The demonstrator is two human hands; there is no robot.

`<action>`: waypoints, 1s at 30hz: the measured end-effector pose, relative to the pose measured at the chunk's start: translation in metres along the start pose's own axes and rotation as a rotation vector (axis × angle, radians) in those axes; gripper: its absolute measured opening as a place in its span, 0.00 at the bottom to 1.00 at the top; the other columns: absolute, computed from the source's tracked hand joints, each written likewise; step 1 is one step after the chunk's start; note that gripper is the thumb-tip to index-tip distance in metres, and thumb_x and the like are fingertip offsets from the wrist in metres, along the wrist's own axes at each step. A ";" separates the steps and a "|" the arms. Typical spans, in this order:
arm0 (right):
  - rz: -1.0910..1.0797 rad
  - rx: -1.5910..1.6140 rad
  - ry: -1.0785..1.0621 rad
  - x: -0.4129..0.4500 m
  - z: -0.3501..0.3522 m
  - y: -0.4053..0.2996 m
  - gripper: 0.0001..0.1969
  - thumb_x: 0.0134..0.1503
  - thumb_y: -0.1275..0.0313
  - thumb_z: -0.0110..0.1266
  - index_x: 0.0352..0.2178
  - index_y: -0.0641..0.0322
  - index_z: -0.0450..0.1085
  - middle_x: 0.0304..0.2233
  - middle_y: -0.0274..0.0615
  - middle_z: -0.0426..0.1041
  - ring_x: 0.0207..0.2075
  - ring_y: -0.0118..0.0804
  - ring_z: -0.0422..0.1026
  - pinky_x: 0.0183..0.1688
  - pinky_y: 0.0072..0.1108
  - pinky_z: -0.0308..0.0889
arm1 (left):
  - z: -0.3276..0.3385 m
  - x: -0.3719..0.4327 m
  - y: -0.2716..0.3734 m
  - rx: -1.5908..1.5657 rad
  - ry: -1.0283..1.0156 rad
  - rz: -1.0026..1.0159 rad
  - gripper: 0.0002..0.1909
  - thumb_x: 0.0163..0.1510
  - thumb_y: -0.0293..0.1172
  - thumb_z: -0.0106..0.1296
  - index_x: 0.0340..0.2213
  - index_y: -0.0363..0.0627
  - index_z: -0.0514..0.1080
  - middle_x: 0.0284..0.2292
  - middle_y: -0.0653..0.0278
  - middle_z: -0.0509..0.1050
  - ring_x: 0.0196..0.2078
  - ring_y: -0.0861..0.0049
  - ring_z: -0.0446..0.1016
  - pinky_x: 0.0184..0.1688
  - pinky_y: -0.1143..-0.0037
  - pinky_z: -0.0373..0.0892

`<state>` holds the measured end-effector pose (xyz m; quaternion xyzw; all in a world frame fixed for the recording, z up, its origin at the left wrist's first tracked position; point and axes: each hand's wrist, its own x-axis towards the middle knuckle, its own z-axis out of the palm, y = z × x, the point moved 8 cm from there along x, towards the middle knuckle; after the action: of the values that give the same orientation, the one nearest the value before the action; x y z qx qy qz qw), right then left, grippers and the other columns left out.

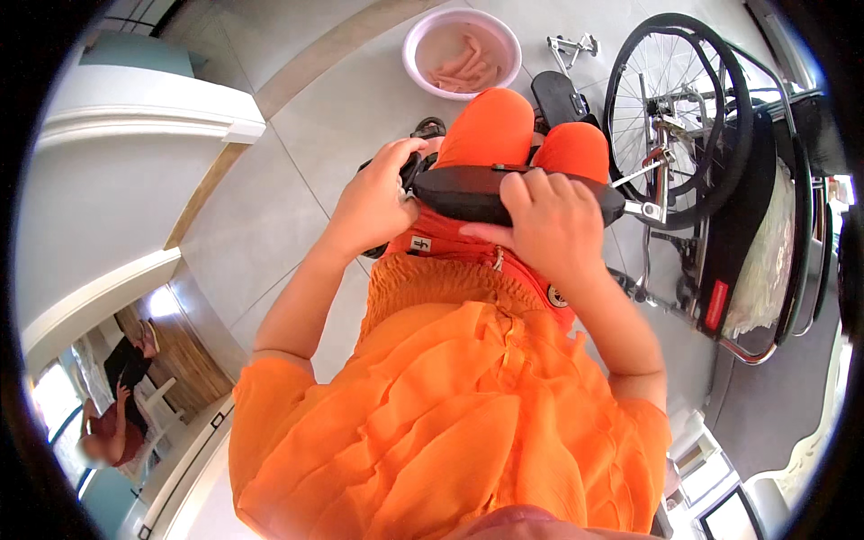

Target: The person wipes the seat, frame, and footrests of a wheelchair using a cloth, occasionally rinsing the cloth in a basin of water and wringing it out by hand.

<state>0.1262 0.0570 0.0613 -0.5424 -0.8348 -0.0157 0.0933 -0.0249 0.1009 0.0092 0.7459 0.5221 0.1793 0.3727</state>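
Note:
A long black padded part (466, 192), with a metal bracket (644, 209) at its right end, lies across my orange-clad thighs. It looks like a wheelchair leg or arm pad. My right hand (550, 223) grips it from above, fingers over the far side and thumb along the near edge. At the pad's left end, my left hand (374, 206) curls around a black rounded part (409, 169). Whether that part joins the pad is hidden by the hand. A wheelchair (675, 121) with a large spoked wheel stands close on my right.
A pale pink basin (412, 64) with wet cloth (466, 67) sits beyond my knees. Near it on the tiles lie a black footplate (560, 98) and a metal bracket (572, 48). White-trimmed walls (148, 111) are at left; a person (118, 418) sits in the adjoining room.

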 end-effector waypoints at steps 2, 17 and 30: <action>0.000 -0.078 0.041 0.011 -0.007 0.011 0.29 0.39 0.39 0.52 0.21 0.57 0.64 0.19 0.34 0.68 0.19 0.33 0.66 0.22 0.22 0.61 | -0.001 0.005 -0.009 -0.150 -0.009 -0.078 0.28 0.38 0.19 0.51 0.46 0.44 0.63 0.44 0.56 0.68 0.47 0.64 0.67 0.49 0.73 0.62; 0.092 -0.055 -0.028 0.072 0.011 0.052 0.28 0.40 0.36 0.50 0.24 0.49 0.76 0.12 0.38 0.69 0.16 0.40 0.71 0.18 0.26 0.65 | -0.006 -0.016 -0.021 -0.240 0.211 0.028 0.28 0.35 0.22 0.49 0.44 0.39 0.63 0.44 0.54 0.65 0.49 0.60 0.64 0.52 0.71 0.60; 0.100 -0.078 -0.068 0.062 0.015 0.046 0.31 0.40 0.36 0.49 0.20 0.57 0.73 0.10 0.40 0.67 0.16 0.40 0.71 0.18 0.27 0.65 | 0.023 -0.025 -0.012 -0.206 0.296 -0.066 0.17 0.43 0.24 0.55 0.35 0.39 0.63 0.29 0.61 0.63 0.31 0.72 0.65 0.36 0.76 0.63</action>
<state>0.1416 0.1339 0.0535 -0.5871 -0.8079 -0.0251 0.0442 -0.0272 0.0712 -0.0116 0.6516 0.5744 0.3274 0.3718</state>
